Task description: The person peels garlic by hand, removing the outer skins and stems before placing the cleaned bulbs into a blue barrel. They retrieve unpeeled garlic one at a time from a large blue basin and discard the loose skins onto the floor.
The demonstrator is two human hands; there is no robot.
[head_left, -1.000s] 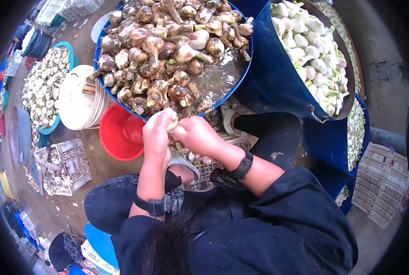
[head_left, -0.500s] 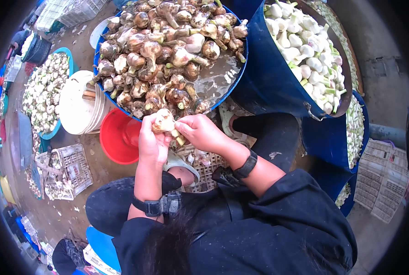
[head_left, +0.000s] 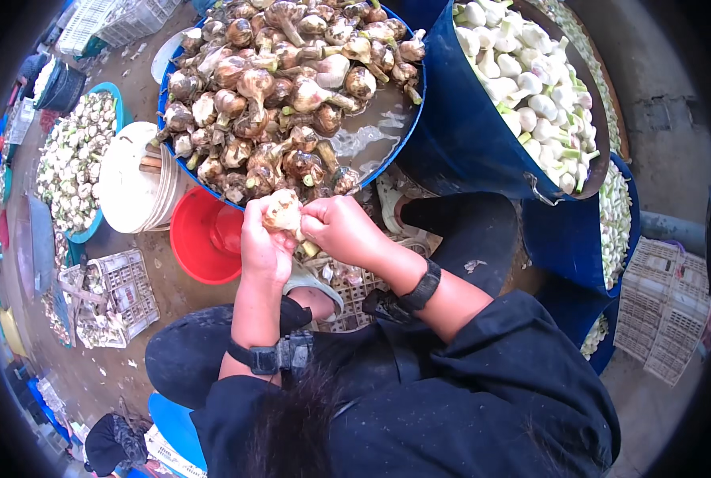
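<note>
Just on the near side of a wide, round, blue-rimmed tub [head_left: 409, 131], close two-handed work

The tub fills the far centre, heaped with brown-stained, unpeeled garlic bulbs [head_left: 284, 88], with murky water showing toward its right side. To its right stands a deep, dark blue plastic barrel [head_left: 443, 135], loaded with clean white garlic bulbs [head_left: 534, 95]. Below the hands lies a pale, lattice-sided plastic crate [head_left: 359, 307]. Left of the tub's near edge is a round white plastic bucket [head_left: 124, 183]; nearer and to its right sits a smaller, bright red plastic bucket [head_left: 200, 239].

The left bare hand [head_left: 264, 243] reaches up from the near left, fingers and thumb curled round one pale, brown-flecked garlic bulb [head_left: 281, 209], just at the tub's near edge. The right bare hand [head_left: 338, 227] has its thumb and fingers pressed together in a pinch at the bulb's right side. What those tips grasp is hidden; I cannot tell whether it is skin or stem.

To do this well, the left grip should probably stay firm without squeezing, turning the bulb little by little. The right pinch would likely work best taking only the outer layer, in short, steady pulls away from the bulb.
</note>
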